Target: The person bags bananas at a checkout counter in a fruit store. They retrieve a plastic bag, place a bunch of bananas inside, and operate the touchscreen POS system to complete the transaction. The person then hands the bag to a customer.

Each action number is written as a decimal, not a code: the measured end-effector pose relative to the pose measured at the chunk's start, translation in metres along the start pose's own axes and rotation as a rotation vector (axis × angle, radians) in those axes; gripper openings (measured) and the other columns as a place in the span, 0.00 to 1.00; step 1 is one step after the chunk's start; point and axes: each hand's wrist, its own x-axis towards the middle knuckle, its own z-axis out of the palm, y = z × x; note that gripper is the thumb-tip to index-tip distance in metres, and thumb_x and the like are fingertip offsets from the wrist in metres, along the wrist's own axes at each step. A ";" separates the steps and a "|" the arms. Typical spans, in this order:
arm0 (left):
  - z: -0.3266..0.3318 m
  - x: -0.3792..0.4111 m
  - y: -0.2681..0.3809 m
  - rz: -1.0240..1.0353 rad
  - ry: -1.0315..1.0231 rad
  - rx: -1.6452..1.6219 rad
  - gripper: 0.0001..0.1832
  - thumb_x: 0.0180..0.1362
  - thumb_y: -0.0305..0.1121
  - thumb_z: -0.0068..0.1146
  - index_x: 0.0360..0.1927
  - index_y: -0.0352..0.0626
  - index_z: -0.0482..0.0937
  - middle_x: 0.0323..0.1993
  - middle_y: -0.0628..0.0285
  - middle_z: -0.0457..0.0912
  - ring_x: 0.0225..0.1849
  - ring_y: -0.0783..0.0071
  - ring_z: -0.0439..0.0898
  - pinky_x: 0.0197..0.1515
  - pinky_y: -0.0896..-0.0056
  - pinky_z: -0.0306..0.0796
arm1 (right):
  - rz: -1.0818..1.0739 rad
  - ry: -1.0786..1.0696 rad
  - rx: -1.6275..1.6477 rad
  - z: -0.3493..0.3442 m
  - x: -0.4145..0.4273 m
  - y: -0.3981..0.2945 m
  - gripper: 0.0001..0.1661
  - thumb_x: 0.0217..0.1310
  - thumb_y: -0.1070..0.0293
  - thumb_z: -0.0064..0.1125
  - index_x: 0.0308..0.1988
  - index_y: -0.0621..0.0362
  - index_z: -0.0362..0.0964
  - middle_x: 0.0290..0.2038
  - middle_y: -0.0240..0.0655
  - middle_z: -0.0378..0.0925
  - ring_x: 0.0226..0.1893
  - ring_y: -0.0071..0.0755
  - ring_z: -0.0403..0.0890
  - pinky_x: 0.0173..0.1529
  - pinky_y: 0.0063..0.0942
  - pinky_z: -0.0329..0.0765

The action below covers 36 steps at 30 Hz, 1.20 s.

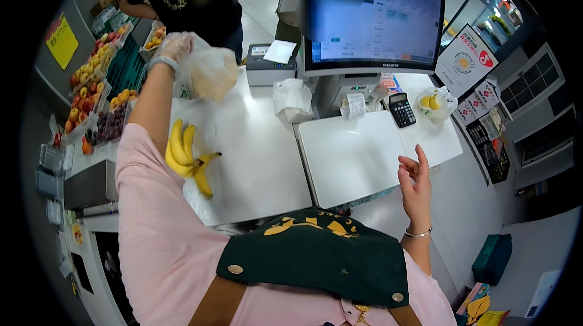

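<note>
My left hand (178, 47), in a thin clear plastic glove, grips the top of a translucent plastic bag (213, 71) above the counter's far left part. Something pale tan shows through the bag; I cannot tell what it is. A bunch of bananas (181, 148) lies on the white counter (255, 157) below my left forearm, beside a sheet of clear plastic. My right hand (415, 184) is bare and raised off the counter's right front edge, its fingers apart and holding nothing. Nearest to it are a black calculator (401, 110) and a small plastic bag with yellow things (436, 103).
A monitor (371, 20) stands at the back, with a receipt printer (271, 68) and a white tissue pack (293, 100) to its left. A person in a black shirt (200, 2) stands across the counter. Fruit crates (98, 66) line the left. A sign (467, 59) stands at right.
</note>
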 end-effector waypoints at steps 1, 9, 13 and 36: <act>0.009 0.009 0.016 0.007 -0.041 0.153 0.08 0.51 0.33 0.49 0.23 0.47 0.80 0.29 0.51 0.81 0.34 0.57 0.80 0.33 0.63 0.72 | 0.023 0.029 -0.033 -0.003 -0.003 0.002 0.37 0.59 0.74 0.54 0.65 0.59 0.51 0.45 0.41 0.77 0.45 0.30 0.75 0.52 0.29 0.72; 0.127 0.021 -0.083 -0.087 -0.010 0.563 0.16 0.58 0.38 0.43 0.31 0.46 0.84 0.37 0.54 0.83 0.41 0.56 0.81 0.44 0.58 0.74 | 0.061 0.032 -0.160 -0.005 0.004 0.005 0.32 0.61 0.73 0.52 0.64 0.59 0.54 0.44 0.39 0.77 0.42 0.27 0.76 0.49 0.26 0.73; 0.143 0.016 -0.078 -0.374 -0.122 0.159 0.15 0.57 0.36 0.45 0.35 0.44 0.84 0.37 0.55 0.83 0.41 0.58 0.82 0.43 0.59 0.76 | 0.065 0.041 -0.160 0.001 0.013 0.000 0.32 0.58 0.75 0.54 0.62 0.62 0.57 0.44 0.42 0.77 0.41 0.31 0.77 0.49 0.27 0.73; 0.134 -0.011 -0.064 -0.427 -0.093 0.065 0.21 0.57 0.47 0.43 0.41 0.43 0.82 0.47 0.51 0.79 0.50 0.52 0.77 0.53 0.57 0.70 | 0.071 -0.106 -0.253 0.032 0.046 0.003 0.25 0.63 0.68 0.53 0.59 0.59 0.63 0.46 0.43 0.77 0.46 0.34 0.78 0.51 0.29 0.72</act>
